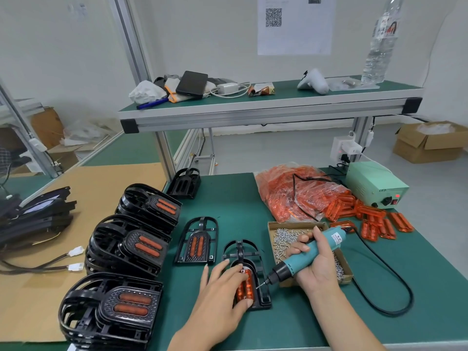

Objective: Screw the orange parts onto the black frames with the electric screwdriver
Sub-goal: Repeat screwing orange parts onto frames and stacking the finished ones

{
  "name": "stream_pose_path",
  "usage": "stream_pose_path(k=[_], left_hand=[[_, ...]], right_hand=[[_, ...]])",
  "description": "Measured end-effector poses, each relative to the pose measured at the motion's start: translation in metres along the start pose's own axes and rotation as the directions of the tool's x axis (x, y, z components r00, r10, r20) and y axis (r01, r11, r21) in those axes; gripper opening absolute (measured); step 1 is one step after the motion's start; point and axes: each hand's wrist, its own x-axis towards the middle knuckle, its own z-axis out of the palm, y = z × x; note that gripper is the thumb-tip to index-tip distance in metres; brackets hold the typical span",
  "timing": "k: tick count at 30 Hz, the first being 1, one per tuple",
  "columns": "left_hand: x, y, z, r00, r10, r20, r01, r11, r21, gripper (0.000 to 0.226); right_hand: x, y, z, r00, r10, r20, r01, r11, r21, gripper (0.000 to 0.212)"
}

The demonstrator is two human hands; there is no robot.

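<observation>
A black frame [255,254] lies on the green mat in front of me with an orange part [249,287] seated in it. My left hand [222,290] rests on the frame and pinches a small screw at the top of the orange part. My right hand [314,262] grips the teal electric screwdriver [304,257], tilted down to the left, its bit tip just right of the orange part. Another black frame [197,240] with an orange part lies flat to the left.
Three stacks of fitted frames [131,247] stand at the left. A cardboard tray of screws [283,239] lies behind my right hand. Loose orange parts [374,221] and a bag of them [296,193] sit at the right, beside the green power box [374,183]. The screwdriver cable [395,279] loops at right.
</observation>
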Motion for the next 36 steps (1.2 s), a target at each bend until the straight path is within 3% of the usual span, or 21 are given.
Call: stream_pose_path(k=[9, 19, 24, 30, 33, 36], left_hand=[[0.006, 0.003, -0.008, 0.998, 0.008, 0.062, -0.009, 1.000, 0.021, 0.056], [0.003, -0.001, -0.010, 0.995, 0.066, -0.068, -0.068, 0.997, -0.032, 0.061], [0.002, 0.007, -0.010, 0.957, -0.132, -0.259, 0.132, 0.991, -0.019, 0.064], [0.008, 0.021, -0.006, 0.930, -0.267, -0.254, 0.289, 0.956, 0.055, 0.071], [0.002, 0.021, -0.002, 0.936, -0.222, -0.275, 0.249, 0.966, 0.068, 0.075], [-0.007, 0.016, -0.001, 0.945, -0.101, -0.312, 0.136, 0.986, 0.092, 0.056]], right_hand=[[-0.002, 0.001, 0.002, 1.000, -0.010, -0.004, 0.010, 1.000, -0.011, 0.023], [-0.002, 0.000, 0.002, 1.000, -0.004, 0.000, 0.004, 1.000, 0.002, 0.022], [0.000, 0.001, 0.001, 1.000, -0.018, 0.001, 0.018, 1.000, 0.003, 0.021], [-0.001, 0.001, 0.001, 1.000, -0.006, 0.012, 0.006, 1.000, 0.011, 0.020], [-0.001, -0.001, 0.001, 1.000, 0.001, 0.012, -0.001, 1.000, 0.016, 0.021], [0.000, 0.000, 0.000, 1.000, -0.007, 0.009, 0.007, 1.000, 0.016, 0.019]])
